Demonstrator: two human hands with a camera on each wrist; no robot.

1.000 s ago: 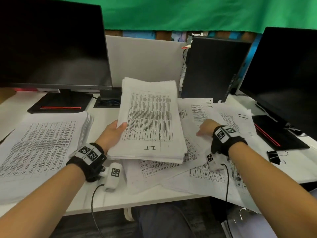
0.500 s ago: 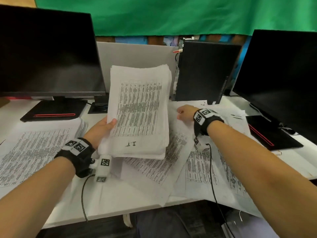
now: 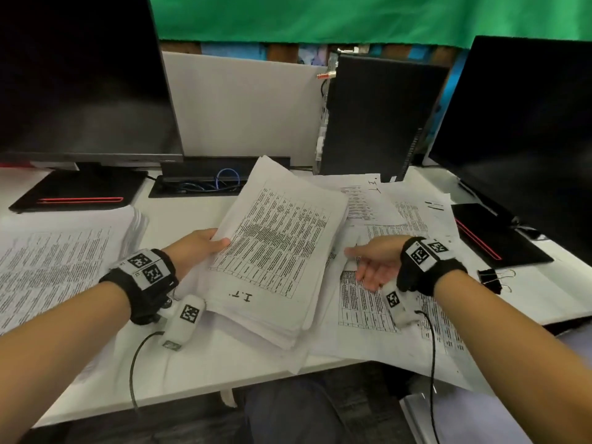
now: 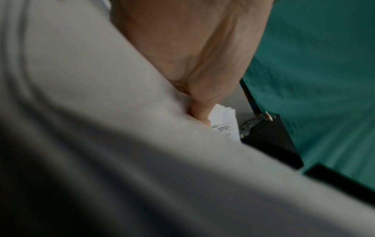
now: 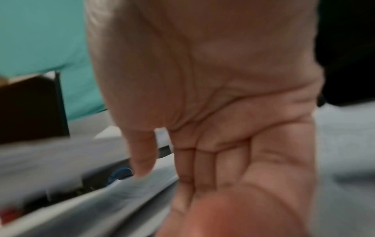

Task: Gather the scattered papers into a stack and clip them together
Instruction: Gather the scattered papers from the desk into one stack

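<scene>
A thick stack of printed papers [image 3: 275, 251] marked "I.T" lies tilted over the loose sheets at the desk's middle. My left hand [image 3: 198, 248] grips its left edge, thumb on top; the left wrist view shows that thumb [image 4: 199, 112] pressed against the paper stack [image 4: 101, 128]. My right hand [image 3: 374, 264] hovers beside the stack's right edge, palm turned up and fingers straight, holding nothing; the right wrist view shows the hand [image 5: 202, 152] flat and open. Loose printed sheets [image 3: 400, 219] spread under and right of it. A black binder clip [image 3: 491, 278] lies at the right.
A second pile of printed pages [image 3: 57, 251] sits at the left. Two dark monitors [image 3: 80, 78] [image 3: 525, 133] flank the desk, a black computer tower [image 3: 374, 116] stands behind, and a cable tray [image 3: 205, 184] is at the back. Some sheets overhang the desk's front edge [image 3: 400, 363].
My left hand has lowered the raised stack down onto the loose sheets and tilted it right. My right hand has pulled back from the far sheets and turned palm up beside the stack.
</scene>
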